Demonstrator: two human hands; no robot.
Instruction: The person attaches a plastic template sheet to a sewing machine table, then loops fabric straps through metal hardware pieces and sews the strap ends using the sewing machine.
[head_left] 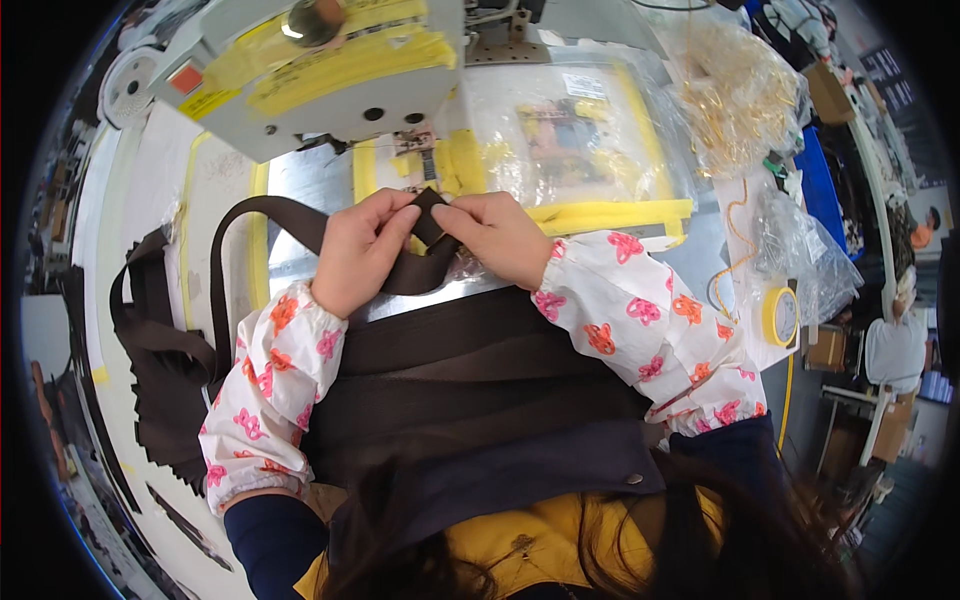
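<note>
The sewing machine [320,70] stands at the far side of the bench [150,180], its needle area just beyond the hands — so the work lies right where it can be fed. Brown fabric [470,360] spreads across the person's lap and up onto the metal plate [300,190]. A brown strap [270,215] loops off to the left and returns to the middle, where its folded end sits between both hands. The left hand [358,250] and right hand [497,235] each keep a closed grip — fingers pressed together, pinching the strap's fold to hold it flat.
</note>
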